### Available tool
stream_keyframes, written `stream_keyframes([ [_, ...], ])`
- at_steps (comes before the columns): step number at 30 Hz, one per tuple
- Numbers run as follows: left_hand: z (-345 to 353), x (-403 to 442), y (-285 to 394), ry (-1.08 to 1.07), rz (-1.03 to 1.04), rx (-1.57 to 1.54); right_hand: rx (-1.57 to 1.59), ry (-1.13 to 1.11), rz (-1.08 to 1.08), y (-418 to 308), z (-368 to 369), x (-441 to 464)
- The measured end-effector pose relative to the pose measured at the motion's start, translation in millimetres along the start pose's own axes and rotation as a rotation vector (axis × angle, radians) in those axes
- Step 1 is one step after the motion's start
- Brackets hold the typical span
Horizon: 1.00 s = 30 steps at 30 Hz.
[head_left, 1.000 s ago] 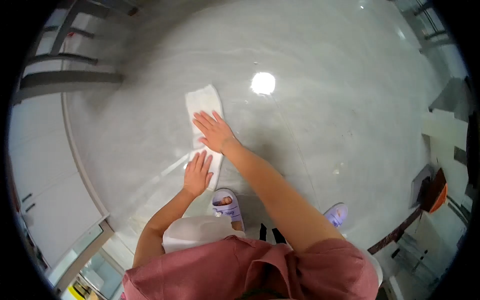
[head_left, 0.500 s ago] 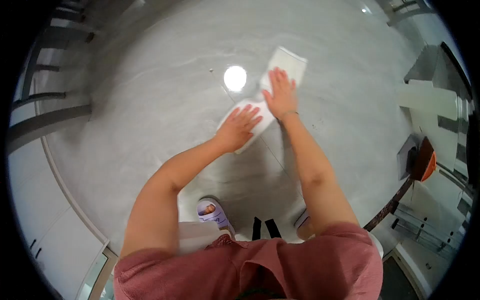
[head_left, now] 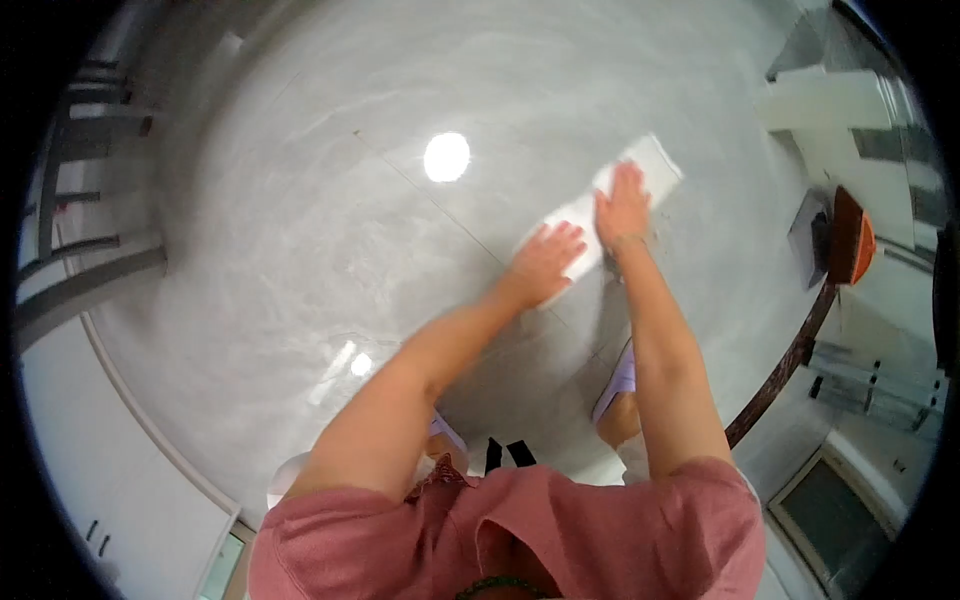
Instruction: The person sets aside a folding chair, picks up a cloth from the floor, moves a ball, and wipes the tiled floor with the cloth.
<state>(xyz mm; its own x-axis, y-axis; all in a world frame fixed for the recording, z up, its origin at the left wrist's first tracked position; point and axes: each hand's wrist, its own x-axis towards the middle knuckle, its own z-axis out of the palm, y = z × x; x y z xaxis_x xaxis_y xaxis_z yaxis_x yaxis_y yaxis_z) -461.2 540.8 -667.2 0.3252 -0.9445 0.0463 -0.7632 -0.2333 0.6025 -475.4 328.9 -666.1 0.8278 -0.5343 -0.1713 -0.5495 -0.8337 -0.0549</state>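
A long white cloth [head_left: 583, 213] lies flat on the shiny grey floor [head_left: 290, 220], slanting from lower left to upper right. My left hand [head_left: 545, 265] presses on its lower-left part, palm down with fingers stretched out. Farther up the cloth, my right hand [head_left: 625, 208] also rests flat, its fingers extended toward the far end. Each palm covers part of the cloth beneath it. Both arms reach forward and to the right.
Grey chair-like legs [head_left: 95, 285] stand at the left, above a white cabinet front [head_left: 130, 440]. At the right are an orange and brown object [head_left: 850, 235] and a dark pole [head_left: 785, 375]. My feet in lilac slippers [head_left: 620, 385] are close below my arms.
Both hands and the cloth have shifted to the right across the floor. The view has also turned somewhat, and the cloth now lies at a flatter slant.
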Motion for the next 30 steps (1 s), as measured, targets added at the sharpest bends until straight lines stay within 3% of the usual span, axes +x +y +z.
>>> stream_keyframes([
  [4, -54, -40, -28, -0.15, -0.181, 0.19, 0.173, 0.06, -0.296, -84, 10, 23],
  [6, -73, -83, -38, -0.183, -0.2, 0.292, 0.192, -0.012, -0.426, -136, 8, 13],
  [9, -87, -150, -31, -0.397, -0.172, 0.423, 0.107, -0.147, -0.624, -197, 10, -39],
  [12, -78, -191, 9, -0.585, -0.114, 0.472, 0.055, -0.199, -0.851, -204, 16, -111],
  [16, -38, -176, 70, -0.587, -0.133, 0.448, 0.136, -0.2, -1.04, -144, 23, -135],
  [21, 34, -67, 115, -0.4, -0.175, 0.413, 0.282, -0.212, -1.123, -32, 13, -75],
  [25, 81, 43, 138, -0.222, -0.148, 0.488, 0.225, -0.189, -1.061, 72, -19, -14],
  [30, 93, 169, 147, -0.203, 0.008, 0.38, 0.04, -0.162, -0.769, 185, -50, 45],
])
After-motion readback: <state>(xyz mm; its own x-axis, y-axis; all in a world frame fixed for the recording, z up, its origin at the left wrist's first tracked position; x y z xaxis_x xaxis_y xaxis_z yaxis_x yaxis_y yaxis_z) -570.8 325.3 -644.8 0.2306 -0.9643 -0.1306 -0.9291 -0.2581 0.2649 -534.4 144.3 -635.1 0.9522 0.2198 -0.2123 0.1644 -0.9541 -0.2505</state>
